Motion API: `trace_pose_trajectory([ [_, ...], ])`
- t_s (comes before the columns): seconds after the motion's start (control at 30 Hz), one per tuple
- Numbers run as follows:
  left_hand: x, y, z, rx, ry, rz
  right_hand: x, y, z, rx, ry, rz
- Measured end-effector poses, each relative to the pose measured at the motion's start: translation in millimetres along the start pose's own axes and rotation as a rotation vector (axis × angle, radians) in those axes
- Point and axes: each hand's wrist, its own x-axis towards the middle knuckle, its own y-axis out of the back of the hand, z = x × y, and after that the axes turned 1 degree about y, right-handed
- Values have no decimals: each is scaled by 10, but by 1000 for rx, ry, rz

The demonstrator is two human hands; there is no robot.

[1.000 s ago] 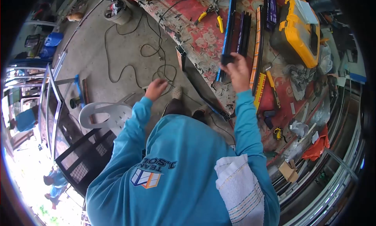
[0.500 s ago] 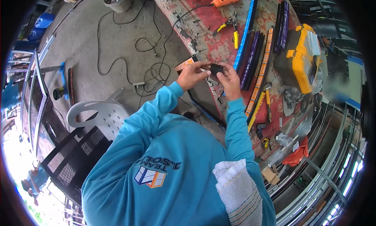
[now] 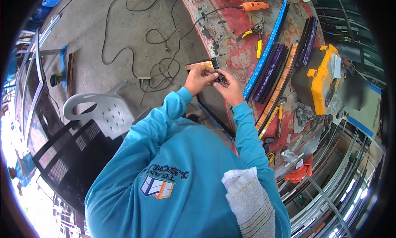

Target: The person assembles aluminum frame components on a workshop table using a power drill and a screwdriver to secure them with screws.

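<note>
My left hand point(image 3: 199, 80) and my right hand point(image 3: 229, 89) meet in front of my chest, at the near edge of the table. Between their fingertips they pinch a small black piece point(image 3: 220, 76). The fingers cover most of it, so its exact kind does not show. Just beyond my fingers is the end of a bar with an orange label point(image 3: 199, 64). To the right of my right hand lie a bar with blue film point(image 3: 266, 48) and dark bars with purple film point(image 3: 270, 73).
On the red patterned table point(image 3: 231, 52) are yellow-handled pliers point(image 3: 255, 36), an orange power tool point(image 3: 254, 6), a hammer point(image 3: 280, 116) and a black-and-yellow toolbox point(image 3: 317, 79). Cables point(image 3: 165, 68) cross the floor at left. A grey plastic chair point(image 3: 101, 110) stands at my left.
My hands have come closer together, and the black piece, earlier showing a broad flat face, is now mostly covered by fingers. The view has shifted, with the table lower and farther right.
</note>
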Motion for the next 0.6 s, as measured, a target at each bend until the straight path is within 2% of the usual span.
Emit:
trace_pose_trajectory([
  [0.1, 10, 42, -7, -79, -17, -23, 99, 16, -183, -52, -29, 32],
  [0.2, 158, 156, -118, -190, 26, -33, 224, 71, -25, -121, -15, 70],
  [0.3, 348, 359, -293, 247, -119, 92, 316, 88, 144, -149, 63, 133],
  [0.33, 367, 369, -275, 246, -120, 92, 341, 99, 120, -150, 63, 132],
  [0.4, 394, 372, -251, 321, -138, 112, 376, 135, 72, -517, 133, 93],
  [0.53, 584, 387, -266, 414, -192, 50, 449, 122, 28, -557, 89, 53],
  [0.6, 702, 399, -326, 621, -285, 41, 503, 131, 83, -448, 0, 42],
])
